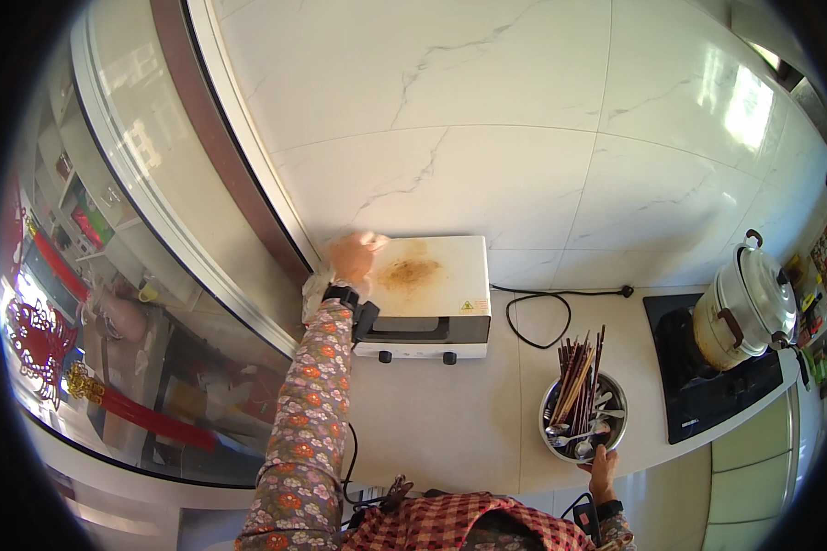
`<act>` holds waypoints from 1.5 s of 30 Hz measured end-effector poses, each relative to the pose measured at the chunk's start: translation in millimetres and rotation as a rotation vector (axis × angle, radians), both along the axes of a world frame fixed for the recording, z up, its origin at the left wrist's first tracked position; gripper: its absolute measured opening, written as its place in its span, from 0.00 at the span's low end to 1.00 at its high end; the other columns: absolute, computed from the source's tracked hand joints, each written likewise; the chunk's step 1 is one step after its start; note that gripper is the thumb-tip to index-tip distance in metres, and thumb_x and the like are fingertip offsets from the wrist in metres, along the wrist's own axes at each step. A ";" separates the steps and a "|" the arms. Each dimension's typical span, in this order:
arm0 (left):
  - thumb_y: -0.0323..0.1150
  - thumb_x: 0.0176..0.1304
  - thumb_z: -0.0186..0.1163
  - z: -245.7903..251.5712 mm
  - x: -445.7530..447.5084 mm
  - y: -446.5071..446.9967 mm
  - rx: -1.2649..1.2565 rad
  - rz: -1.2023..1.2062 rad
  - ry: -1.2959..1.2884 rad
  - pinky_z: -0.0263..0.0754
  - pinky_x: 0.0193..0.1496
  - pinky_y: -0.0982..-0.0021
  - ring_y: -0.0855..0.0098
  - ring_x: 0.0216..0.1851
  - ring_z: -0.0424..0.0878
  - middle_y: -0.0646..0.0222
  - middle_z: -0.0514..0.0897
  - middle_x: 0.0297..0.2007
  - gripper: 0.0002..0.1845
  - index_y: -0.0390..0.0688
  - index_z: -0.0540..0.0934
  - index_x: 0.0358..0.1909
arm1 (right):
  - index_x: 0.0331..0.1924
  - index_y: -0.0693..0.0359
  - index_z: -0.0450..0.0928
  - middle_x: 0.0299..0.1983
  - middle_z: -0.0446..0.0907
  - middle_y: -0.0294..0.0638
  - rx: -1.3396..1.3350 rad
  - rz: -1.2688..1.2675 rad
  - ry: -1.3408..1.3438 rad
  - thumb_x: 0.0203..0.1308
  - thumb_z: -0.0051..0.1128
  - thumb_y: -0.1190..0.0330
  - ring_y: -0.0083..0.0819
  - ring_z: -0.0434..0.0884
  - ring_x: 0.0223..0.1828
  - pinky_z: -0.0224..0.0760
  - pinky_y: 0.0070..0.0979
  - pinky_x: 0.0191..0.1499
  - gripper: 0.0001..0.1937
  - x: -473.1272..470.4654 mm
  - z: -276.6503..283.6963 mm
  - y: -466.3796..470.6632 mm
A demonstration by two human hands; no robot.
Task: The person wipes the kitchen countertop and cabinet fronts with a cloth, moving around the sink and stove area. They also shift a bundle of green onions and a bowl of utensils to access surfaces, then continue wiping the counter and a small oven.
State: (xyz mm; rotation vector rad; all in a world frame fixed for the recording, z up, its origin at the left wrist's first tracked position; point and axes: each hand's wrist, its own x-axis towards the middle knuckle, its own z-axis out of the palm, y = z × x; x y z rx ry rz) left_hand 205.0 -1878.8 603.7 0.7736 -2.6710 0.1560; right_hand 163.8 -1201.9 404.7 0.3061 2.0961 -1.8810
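Note:
My left hand is at the back left corner of a white toaster oven with a brown stain on top. The fingers are partly blurred, and whether they hold anything is unclear. A crumpled clear plastic bag lies beside the oven, partly behind my left arm. At the counter's front edge, my right hand grips the rim of a round metal bowl. Many wooden chopsticks stand slanted in the bowl, with metal spoons and forks around them.
A black power cord loops on the counter right of the oven. Further right, a lidded aluminium pot stands on a black cooktop. A tiled wall rises behind, and a glass sliding door stands on the left.

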 end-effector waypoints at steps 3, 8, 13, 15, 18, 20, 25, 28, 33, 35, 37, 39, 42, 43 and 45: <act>0.40 0.62 0.59 4.8 -48.5 51.7 0.391 -0.091 0.172 0.71 0.51 0.54 0.60 0.47 0.82 0.73 0.86 0.41 0.07 0.58 0.86 0.38 | 0.45 0.69 0.77 0.35 0.83 0.45 -0.024 -0.025 0.040 0.66 0.47 0.65 0.35 0.85 0.30 0.85 0.34 0.24 0.15 1.5 1.1 -2.8; 0.34 0.66 0.54 7.5 -95.9 153.3 0.087 -0.407 0.123 0.69 0.50 0.55 0.60 0.45 0.80 0.61 0.85 0.46 0.17 0.44 0.79 0.55 | 0.46 0.71 0.77 0.36 0.83 0.46 0.009 0.033 -0.010 0.66 0.47 0.65 0.35 0.86 0.30 0.85 0.34 0.24 0.16 -0.5 7.6 -1.7; 0.33 0.66 0.53 18.0 -68.8 179.8 0.188 -0.605 0.234 0.61 0.62 0.57 0.58 0.55 0.76 0.61 0.83 0.51 0.17 0.42 0.79 0.54 | 0.45 0.73 0.77 0.36 0.83 0.48 -0.007 0.034 0.035 0.67 0.47 0.65 0.36 0.86 0.31 0.86 0.34 0.24 0.17 2.0 13.1 -3.6; 0.34 0.64 0.56 18.1 -49.1 165.8 0.342 -0.449 0.289 0.64 0.61 0.55 0.59 0.59 0.76 0.59 0.83 0.52 0.15 0.41 0.82 0.49 | 0.44 0.74 0.77 0.36 0.83 0.49 -0.015 0.033 0.054 0.68 0.47 0.65 0.36 0.86 0.30 0.86 0.34 0.25 0.17 2.7 13.5 -4.5; 0.28 0.59 0.57 15.6 -4.2 114.7 0.413 -0.377 0.420 0.82 0.36 0.60 0.59 0.32 0.86 0.56 0.87 0.38 0.13 0.39 0.83 0.45 | 0.44 0.74 0.76 0.37 0.83 0.50 -0.014 0.023 0.027 0.68 0.47 0.65 0.37 0.86 0.31 0.86 0.34 0.25 0.17 1.7 11.9 -4.1; 0.30 0.59 0.58 9.6 32.4 76.3 0.358 -0.245 0.387 0.78 0.45 0.55 0.54 0.41 0.84 0.57 0.87 0.40 0.14 0.41 0.82 0.47 | 0.44 0.74 0.76 0.37 0.83 0.49 -0.033 0.018 0.020 0.68 0.47 0.65 0.37 0.86 0.31 0.86 0.34 0.25 0.16 1.2 9.3 -4.0; 0.37 0.63 0.58 -10.4 92.8 18.3 0.223 0.210 0.304 0.66 0.55 0.52 0.55 0.50 0.79 0.58 0.84 0.46 0.17 0.42 0.81 0.51 | 0.45 0.73 0.76 0.37 0.83 0.49 -0.053 0.030 0.042 0.69 0.46 0.64 0.37 0.86 0.31 0.86 0.34 0.25 0.17 2.2 3.2 -2.2; 0.37 0.62 0.59 -19.5 86.7 34.9 0.029 0.148 0.378 0.67 0.54 0.53 0.52 0.49 0.79 0.59 0.84 0.46 0.16 0.43 0.81 0.50 | 0.45 0.73 0.76 0.37 0.83 0.49 -0.051 0.048 0.045 0.70 0.46 0.64 0.36 0.86 0.31 0.86 0.34 0.25 0.17 1.2 1.0 -1.1; 0.36 0.65 0.59 -14.2 18.6 122.8 0.112 -0.190 0.364 0.70 0.51 0.53 0.54 0.47 0.81 0.60 0.85 0.42 0.14 0.43 0.81 0.49 | 0.44 0.74 0.76 0.36 0.84 0.49 -0.067 0.051 0.075 0.70 0.45 0.64 0.36 0.86 0.31 0.86 0.33 0.25 0.17 2.2 1.4 -2.4; 0.32 0.63 0.61 -11.4 -10.6 167.8 0.147 -0.343 0.449 0.70 0.50 0.53 0.54 0.46 0.81 0.59 0.84 0.42 0.12 0.43 0.81 0.48 | 0.43 0.74 0.77 0.35 0.84 0.49 -0.069 0.041 0.084 0.70 0.45 0.63 0.36 0.86 0.30 0.86 0.33 0.26 0.17 3.4 3.5 -3.4; 0.30 0.61 0.62 -8.4 -38.8 207.9 0.238 -0.426 0.519 0.68 0.53 0.55 0.55 0.50 0.79 0.59 0.83 0.46 0.13 0.41 0.81 0.48 | 0.42 0.75 0.77 0.35 0.84 0.49 -0.063 0.046 0.084 0.70 0.46 0.63 0.36 0.86 0.30 0.87 0.33 0.26 0.18 3.8 6.0 -3.3; 0.27 0.61 0.62 -4.5 -55.8 234.8 0.142 -0.468 0.330 0.65 0.58 0.57 0.57 0.54 0.76 0.60 0.81 0.52 0.15 0.39 0.79 0.50 | 0.41 0.75 0.77 0.35 0.84 0.50 -0.043 0.068 0.078 0.70 0.46 0.63 0.37 0.86 0.30 0.87 0.33 0.26 0.18 3.1 8.2 -3.2; 0.25 0.60 0.62 0.2 -54.2 249.8 0.236 -0.434 0.332 0.63 0.62 0.58 0.58 0.57 0.75 0.61 0.79 0.56 0.22 0.38 0.74 0.58 | 0.43 0.76 0.76 0.36 0.83 0.50 -0.054 0.074 0.064 0.70 0.46 0.63 0.37 0.86 0.31 0.86 0.34 0.25 0.18 3.0 10.8 -3.6; 0.25 0.60 0.62 1.4 -49.7 248.8 0.216 -0.452 0.333 0.63 0.62 0.58 0.57 0.56 0.75 0.61 0.79 0.56 0.23 0.38 0.73 0.59 | 0.43 0.76 0.76 0.36 0.83 0.50 -0.068 0.069 0.058 0.70 0.46 0.64 0.38 0.86 0.31 0.86 0.34 0.25 0.18 3.2 11.8 -3.6; 0.26 0.61 0.61 4.8 -30.4 232.8 0.218 -0.497 0.405 0.65 0.61 0.56 0.55 0.54 0.76 0.59 0.81 0.52 0.21 0.40 0.75 0.57 | 0.44 0.76 0.76 0.36 0.83 0.50 -0.072 0.047 0.053 0.70 0.46 0.64 0.38 0.86 0.31 0.87 0.34 0.25 0.18 4.2 13.6 -5.2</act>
